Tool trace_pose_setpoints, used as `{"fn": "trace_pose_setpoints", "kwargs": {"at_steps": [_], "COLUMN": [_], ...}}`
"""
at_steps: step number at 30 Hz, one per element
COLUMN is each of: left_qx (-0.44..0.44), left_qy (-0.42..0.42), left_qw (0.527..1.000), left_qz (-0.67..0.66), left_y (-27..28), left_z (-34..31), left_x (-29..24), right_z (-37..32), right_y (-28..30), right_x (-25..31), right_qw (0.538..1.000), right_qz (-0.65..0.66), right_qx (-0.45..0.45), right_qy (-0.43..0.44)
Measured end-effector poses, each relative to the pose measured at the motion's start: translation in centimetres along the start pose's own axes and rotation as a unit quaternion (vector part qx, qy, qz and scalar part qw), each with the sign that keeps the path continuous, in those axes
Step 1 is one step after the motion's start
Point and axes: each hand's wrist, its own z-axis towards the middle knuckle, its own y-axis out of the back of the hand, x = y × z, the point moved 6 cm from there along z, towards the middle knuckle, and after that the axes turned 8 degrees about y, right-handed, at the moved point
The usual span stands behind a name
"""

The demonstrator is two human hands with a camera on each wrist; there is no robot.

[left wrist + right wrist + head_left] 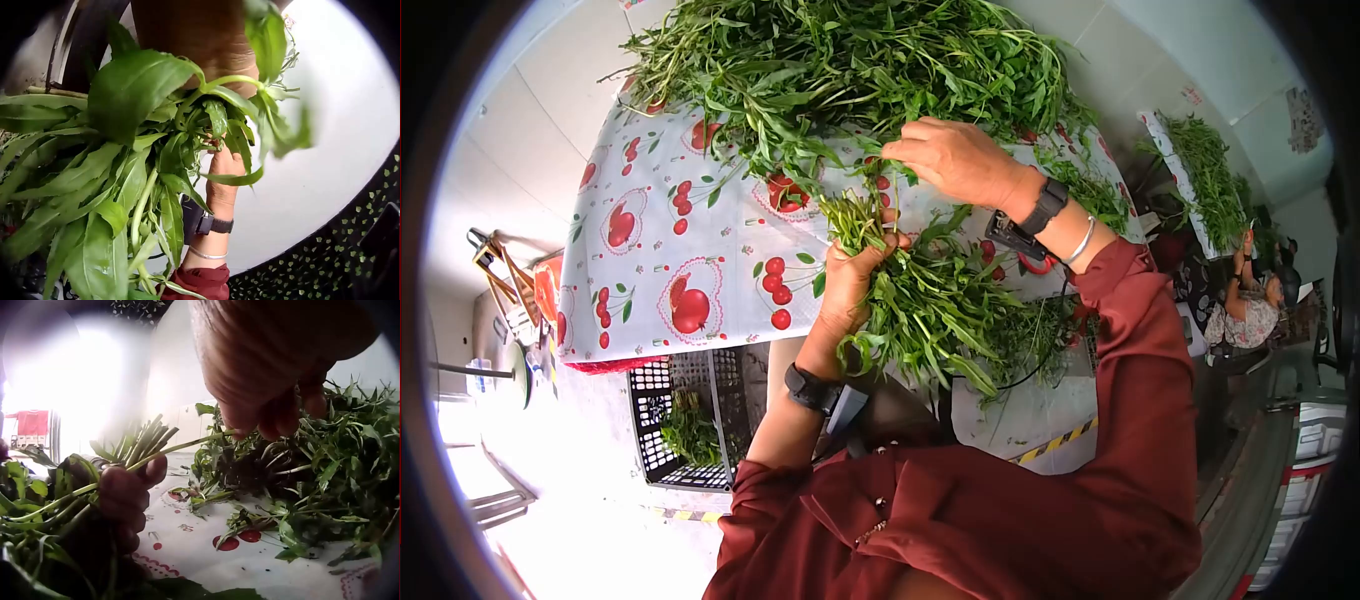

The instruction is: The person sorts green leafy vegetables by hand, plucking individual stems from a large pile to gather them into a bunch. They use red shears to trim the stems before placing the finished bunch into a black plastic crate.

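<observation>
My left hand (850, 283) grips a bunch of leafy green stems (935, 310) around the middle. The cut stem ends (855, 220) point up and away above the fist, and the leaves hang down toward my lap. Above and to the right of the bunch, my right hand (962, 160) pinches the end of one thin stem (181, 447), which runs down to the left fist in the right wrist view. Close beyond both hands lies a large heap of the same greens (830, 75). In the left wrist view, broad leaves (134, 94) cover much of the left hand.
A white tablecloth (650, 260) printed with red fruit covers the table. Below its left edge stands a black plastic crate (675, 400) with some greens inside. More loose greens (1090, 190) lie at the right. A second person (1250, 310) sits at another greens-covered table at far right.
</observation>
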Motion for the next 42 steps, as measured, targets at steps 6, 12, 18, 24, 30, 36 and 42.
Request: {"fn": "trace_pose_setpoints", "kwargs": {"at_steps": [6,12,18,24,30,36,42], "left_qx": [-0.008,0.002,0.026,0.026,-0.001,0.025,0.000], "left_qy": [-0.010,-0.034,-0.048,-0.043,-0.006,-0.013,-0.028], "left_qw": [1.000,0.997,0.996,0.997,1.000,0.999,0.999], "left_qz": [0.006,0.064,0.077,0.057,0.021,-0.036,-0.018], "left_y": [-0.1,0.0,-0.1,0.2,-0.4,-0.4,0.5], "left_z": [0.0,-0.5,0.3,0.3,0.0,0.2,0.3], "left_x": [-0.1,-0.6,0.0,0.2,-0.1,0.1,0.2], "right_z": [-0.9,-1.0,-2.9,-8.3,-19.1,-25.3,-21.7], "right_y": [0.1,0.7,0.3,5.8,8.9,7.5,5.1], "right_x": [-0.2,0.4,-1.3,-6.7,-12.0,-12.0,-12.2], "right_qw": [0.999,0.999,0.952,0.922,0.883,0.789,0.790], "right_qz": [-0.030,-0.015,0.217,0.108,0.068,0.137,0.206], "right_qx": [0.027,-0.019,-0.124,-0.227,-0.124,-0.129,-0.132], "right_qy": [0.035,-0.046,-0.178,-0.295,-0.448,-0.585,-0.563]}}
